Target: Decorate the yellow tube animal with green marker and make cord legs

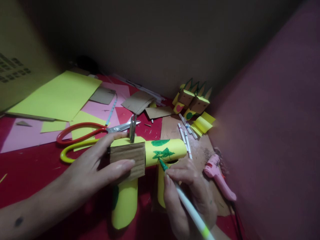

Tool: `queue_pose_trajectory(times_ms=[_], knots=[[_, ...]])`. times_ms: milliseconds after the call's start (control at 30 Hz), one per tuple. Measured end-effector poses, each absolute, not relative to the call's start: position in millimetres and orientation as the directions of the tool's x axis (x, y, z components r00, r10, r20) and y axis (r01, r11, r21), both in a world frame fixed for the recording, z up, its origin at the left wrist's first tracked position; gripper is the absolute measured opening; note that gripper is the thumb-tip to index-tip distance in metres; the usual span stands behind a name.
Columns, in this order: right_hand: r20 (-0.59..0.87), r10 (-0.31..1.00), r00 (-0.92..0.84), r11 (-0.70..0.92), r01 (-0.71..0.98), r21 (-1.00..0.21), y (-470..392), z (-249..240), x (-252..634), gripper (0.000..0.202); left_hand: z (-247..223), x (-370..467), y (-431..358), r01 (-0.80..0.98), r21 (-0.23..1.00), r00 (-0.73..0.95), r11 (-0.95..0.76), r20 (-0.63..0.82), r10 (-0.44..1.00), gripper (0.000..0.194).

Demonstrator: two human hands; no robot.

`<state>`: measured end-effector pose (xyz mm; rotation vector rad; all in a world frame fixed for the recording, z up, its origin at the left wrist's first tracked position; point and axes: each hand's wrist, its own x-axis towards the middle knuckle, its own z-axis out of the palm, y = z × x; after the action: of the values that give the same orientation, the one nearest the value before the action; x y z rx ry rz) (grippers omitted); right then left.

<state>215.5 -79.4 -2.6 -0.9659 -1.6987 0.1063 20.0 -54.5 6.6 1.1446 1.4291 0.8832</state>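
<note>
My left hand [107,163] grips a craft figure made of a cardboard block [128,160] with yellow paper tubes [126,203] joined to it, the thumb pressed on the block. Between the fingers of my right hand [190,190] is a green marker [185,200] with a white barrel. Its green tip touches the upper yellow tube [178,148], at a green star-like shape [163,154]. A green oval lies beside that shape. Another yellow tube [161,193] stands partly hidden behind my right hand.
Scissors [82,125] with red and yellow handles lie left of the figure. Yellow sheets [60,95] and cardboard scraps [137,101] are spread behind. Small pineapple-like figures [192,100], several markers [183,133] and a pink glue gun [218,176] are on the right. Tall panels surround the table.
</note>
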Motion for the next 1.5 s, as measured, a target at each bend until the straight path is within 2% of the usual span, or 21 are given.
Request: queue_pose_trajectory(times_ms=[367,633,733,833,1067,1300,1500], knots=[[0.75,0.661,-0.015,0.623,0.568,-0.538,-79.2,-4.3,217.9,0.023,6.5,20.2,-54.7,0.163,0.945,0.022,0.282,-0.29,0.957,0.082],[0.736,0.677,0.015,0.641,0.481,-0.599,-82.7,-5.8,215.5,0.022,2.7,18.4,-53.1,0.151,0.948,0.012,0.279,-0.284,0.959,0.083],[0.757,0.652,-0.036,0.689,0.445,-0.572,-81.9,-4.4,215.6,0.023,0.4,17.4,-51.7,0.161,0.952,0.018,0.259,-0.266,0.964,0.087],[0.76,0.645,-0.082,0.712,0.425,-0.559,-80.1,-3.2,215.2,0.024,4.0,19.1,-52.9,0.164,0.951,0.004,0.261,-0.266,0.964,0.08],[0.793,0.603,-0.09,0.747,0.412,-0.522,-76.4,-3.3,212.3,0.026,8.8,20.9,-54.8,0.206,0.943,-0.012,0.262,-0.265,0.964,0.079],[0.787,0.61,-0.095,0.745,0.406,-0.529,-77.0,-3.1,212.8,0.024,1.4,17.1,-50.4,0.156,0.959,0.033,0.236,-0.244,0.969,0.08],[0.778,0.616,-0.122,0.739,0.43,-0.518,-76.6,-3.3,213.3,0.025,7.1,20.4,-54.3,0.184,0.948,-0.016,0.262,-0.263,0.965,0.078]])
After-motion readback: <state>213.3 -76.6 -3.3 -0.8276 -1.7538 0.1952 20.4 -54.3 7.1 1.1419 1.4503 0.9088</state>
